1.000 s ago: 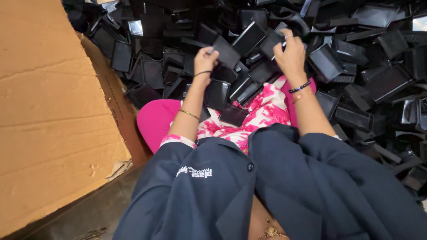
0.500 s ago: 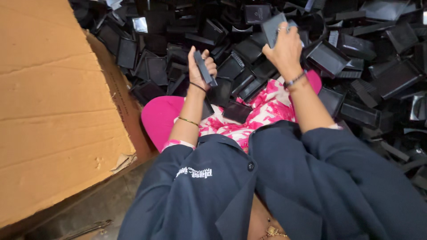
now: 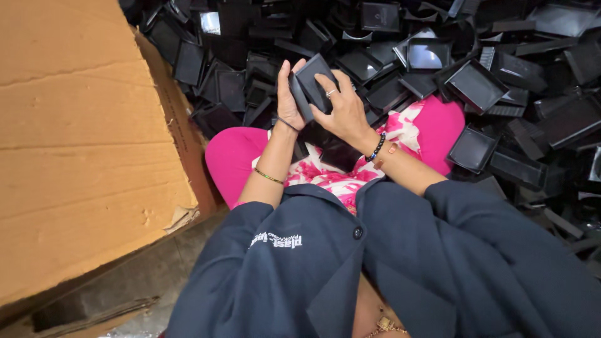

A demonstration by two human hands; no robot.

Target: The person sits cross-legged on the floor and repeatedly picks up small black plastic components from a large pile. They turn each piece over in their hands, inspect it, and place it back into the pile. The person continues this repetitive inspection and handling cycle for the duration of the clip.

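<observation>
From the head view, the left hand [image 3: 289,100] and right hand [image 3: 341,109] both gripped one small black box [image 3: 312,82] at upper centre of the frame, above a heap of black trays [image 3: 476,84]; a cardboard box [image 3: 81,138] filled the left.

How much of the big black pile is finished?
Nothing in view looks finished: no sorted stack or filled box shows. In hand: the left hand and right hand together hold black tray pieces pressed against each other above the pink lap. Left: a big heap of loose black trays fills the floor ahead. The cardboard box stands beside it; its inside cannot be seen.
</observation>
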